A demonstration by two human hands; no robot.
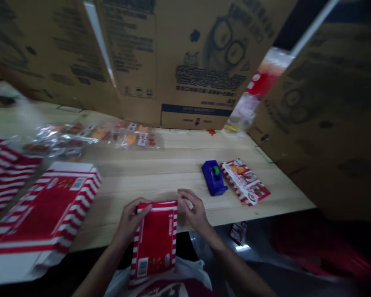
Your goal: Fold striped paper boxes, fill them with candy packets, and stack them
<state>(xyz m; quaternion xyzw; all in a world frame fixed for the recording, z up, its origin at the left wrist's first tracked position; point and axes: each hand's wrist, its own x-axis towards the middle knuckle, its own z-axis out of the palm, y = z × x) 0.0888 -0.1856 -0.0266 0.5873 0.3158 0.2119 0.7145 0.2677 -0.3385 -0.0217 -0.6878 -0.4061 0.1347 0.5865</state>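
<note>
A red carton with red-and-white striped sides [158, 237] stands between my hands at the table's front edge, its lower part against my body. My left hand [131, 218] grips its upper left corner, thumb on the front and fingers behind. Just beyond the upper right corner is my right hand [196, 212], fingers bent and thumb apart from the index finger. I see nothing clear between those fingers. A blue tape dispenser with a green core [214, 178] sits to the right, and a printed striped packet [245, 181] lies beside it.
Flattened striped cartons [46, 206] lie at the left, overhanging the front edge. Clear sachets of small snacks [139, 138] lie along the back. Large cardboard boxes [185, 62] wall off the back and right. A strip of packets [259, 84] hangs in their gap. Another packet [238, 232] is on the floor.
</note>
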